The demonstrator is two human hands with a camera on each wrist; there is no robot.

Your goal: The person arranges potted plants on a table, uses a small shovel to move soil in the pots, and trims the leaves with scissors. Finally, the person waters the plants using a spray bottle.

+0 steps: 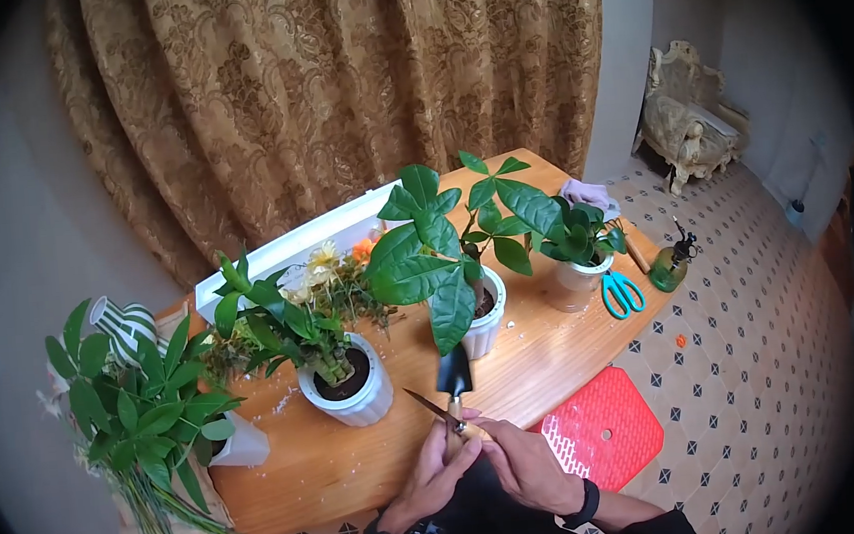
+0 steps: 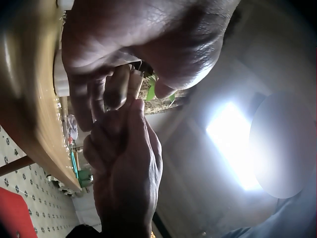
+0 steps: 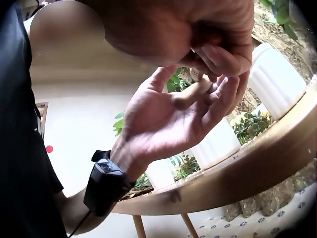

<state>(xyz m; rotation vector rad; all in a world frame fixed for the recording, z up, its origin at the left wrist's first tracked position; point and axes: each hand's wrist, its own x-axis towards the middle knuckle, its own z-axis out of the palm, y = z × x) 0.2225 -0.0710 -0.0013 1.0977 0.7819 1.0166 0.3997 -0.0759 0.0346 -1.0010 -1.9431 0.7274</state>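
Note:
Both hands are together at the table's near edge in the head view. My left hand (image 1: 433,472) holds a small trowel (image 1: 453,373) by its wooden handle, its black blade pointing away. In the right wrist view the handle (image 3: 190,95) lies across the left palm. My right hand (image 1: 531,468) pinches the wooden handle of a second small tool, whose narrow dark blade (image 1: 426,404) points up and left across the trowel's neck. Beyond the hands stand a white pot (image 1: 349,399) with a thick-stemmed plant and a white pot (image 1: 485,333) with a broad-leaved plant.
Leafy cut stems (image 1: 147,409) and a striped vase (image 1: 129,326) are at the left. At the right are another potted plant (image 1: 579,280), teal scissors (image 1: 623,295) and a green spray bottle (image 1: 670,268). A red stool (image 1: 615,428) stands beside the table (image 1: 314,487).

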